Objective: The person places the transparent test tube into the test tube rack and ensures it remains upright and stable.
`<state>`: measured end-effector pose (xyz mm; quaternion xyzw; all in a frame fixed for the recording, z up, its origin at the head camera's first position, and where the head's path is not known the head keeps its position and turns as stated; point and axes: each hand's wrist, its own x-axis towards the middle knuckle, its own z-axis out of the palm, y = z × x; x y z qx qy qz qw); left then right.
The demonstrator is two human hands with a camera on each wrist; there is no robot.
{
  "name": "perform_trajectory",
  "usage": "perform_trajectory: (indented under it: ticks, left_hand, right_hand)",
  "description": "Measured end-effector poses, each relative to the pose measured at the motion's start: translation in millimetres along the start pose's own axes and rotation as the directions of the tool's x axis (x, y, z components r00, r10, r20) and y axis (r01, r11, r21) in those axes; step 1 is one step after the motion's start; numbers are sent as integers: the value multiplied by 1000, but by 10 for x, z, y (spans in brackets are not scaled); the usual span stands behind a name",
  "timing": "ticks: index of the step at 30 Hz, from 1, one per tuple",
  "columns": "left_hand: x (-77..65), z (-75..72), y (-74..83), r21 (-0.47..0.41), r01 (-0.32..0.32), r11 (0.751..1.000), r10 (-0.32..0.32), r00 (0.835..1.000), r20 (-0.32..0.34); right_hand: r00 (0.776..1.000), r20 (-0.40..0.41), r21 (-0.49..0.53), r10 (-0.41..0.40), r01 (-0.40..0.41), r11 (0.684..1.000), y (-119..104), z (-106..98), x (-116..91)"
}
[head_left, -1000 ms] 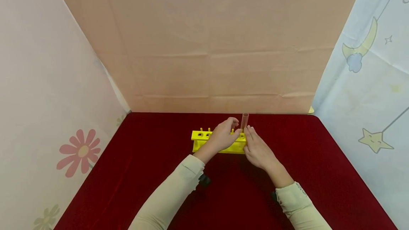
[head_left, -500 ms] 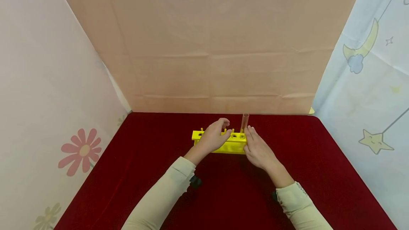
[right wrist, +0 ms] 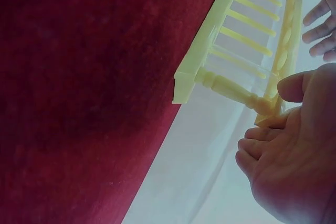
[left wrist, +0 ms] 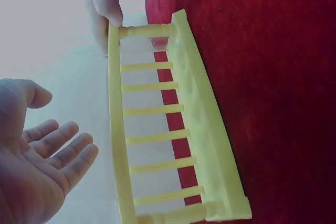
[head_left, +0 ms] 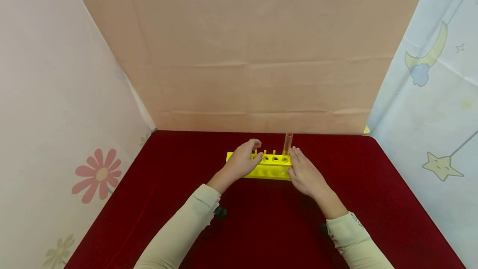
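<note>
A yellow test tube rack (head_left: 272, 172) stands on the red table, with a row of holes in its top bar and pegs along the back. One clear test tube (head_left: 288, 142) is upright in the hole at its right end. The right hand (head_left: 306, 173) holds that end: in the right wrist view its thumb (right wrist: 294, 87) lies against the top bar and the other fingers reach past the end. Over the rack's left part hovers the left hand (head_left: 240, 162), fingers apart and loosely bent, holding nothing. The left wrist view shows it beside the top bar, not touching.
A dark red cloth (head_left: 257, 227) covers the table. Behind it rises a creased tan backdrop (head_left: 242, 53). Patterned white sheets flank both sides, with a flower print (head_left: 101, 173) at left and a star print (head_left: 442, 166) at right.
The left hand has moved left along the rack, away from the test tube, uncovering more holes and pegs. The right hand stays at the right end; the tube has not moved in the rack.
</note>
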<state>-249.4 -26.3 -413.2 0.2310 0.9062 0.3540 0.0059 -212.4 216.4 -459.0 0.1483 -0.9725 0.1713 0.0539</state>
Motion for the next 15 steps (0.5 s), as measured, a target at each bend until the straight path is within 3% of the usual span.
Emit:
perform_trajectory:
  ticks: [6, 15]
  left_hand:
    - [-57, -87, -82, 56, -12, 998, 12, 1000, 3]
    - [-185, -242, -290, 124, 22, 992, -20, 1000, -13]
  right_hand:
    - [1000, -2, -17, 2, -2, 1000, 32, -66, -29]
    - [1000, -14, -36, 4, -4, 999, 157, -146, -111]
